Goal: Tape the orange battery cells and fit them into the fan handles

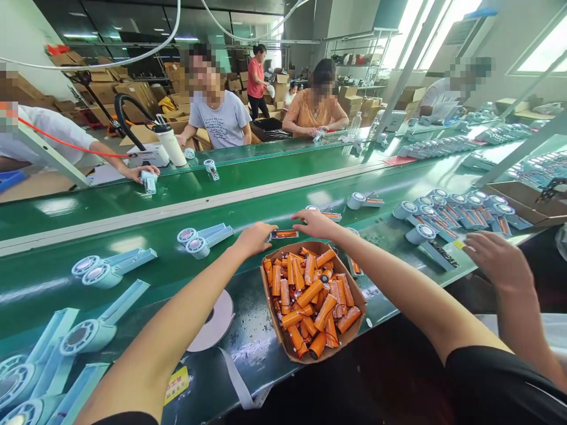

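Observation:
Beyond a cardboard box, my left hand (256,238) is closed around one end of a light-blue fan housing (271,235), hiding its round head. An orange battery (286,234) lies in the housing's open handle, which points right. My right hand (316,225) is at the handle's far end, fingers spread and slightly bent; whether they touch it I cannot tell. Just below both hands, the cardboard box (283,347) is full of orange wrapped batteries (310,292). Another fan housing (331,216) with an orange battery lies partly behind my right hand.
Left on the green belt (248,203) lie several fan housings (103,273). A tape roll (215,324) sits beside the box. Grouped housings (452,209) stand right, near a co-worker's hand (500,260). Several people work across the belt, one touching a housing (149,182).

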